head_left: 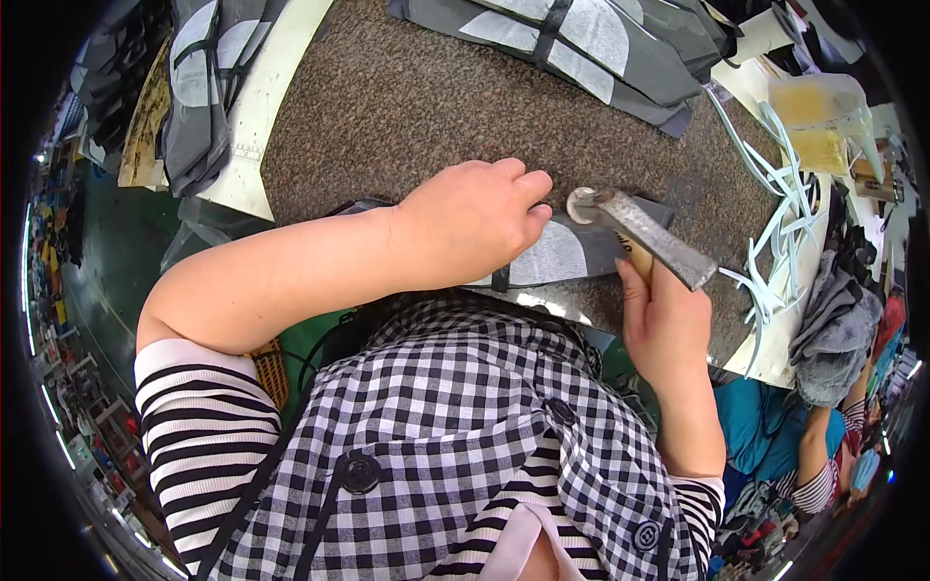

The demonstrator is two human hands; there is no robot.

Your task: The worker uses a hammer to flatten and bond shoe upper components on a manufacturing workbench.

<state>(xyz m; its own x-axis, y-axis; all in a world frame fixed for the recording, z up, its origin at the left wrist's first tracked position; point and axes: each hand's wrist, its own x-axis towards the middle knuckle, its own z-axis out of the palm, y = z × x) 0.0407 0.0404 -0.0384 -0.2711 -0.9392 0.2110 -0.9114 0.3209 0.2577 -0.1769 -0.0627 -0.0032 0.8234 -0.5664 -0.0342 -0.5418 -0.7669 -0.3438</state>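
Observation:
My right hand (668,315) grips a hammer (662,240) by its pale wooden handle, with the worn metal head tilted above the work surface. The hammer's round face (583,205) is close to the fingers of my left hand (480,215). That left hand is closed, its fingers curled down; whatever they pinch, if anything, is hidden. Beneath both hands lies a stack of dark grey pieces (601,254) with a whitish rounded patch (550,256). A black band (500,279) crosses the stack beside my left wrist, and my left forearm covers part of it.
Brown speckled matting (387,107) covers the table. Banded bundles of dark grey pieces lie at the far side (581,44) and far left (201,97). On the right are pale blue strips (785,213), yellow blocks (819,121) and grey cloth (838,329). Another person (814,445) is at lower right.

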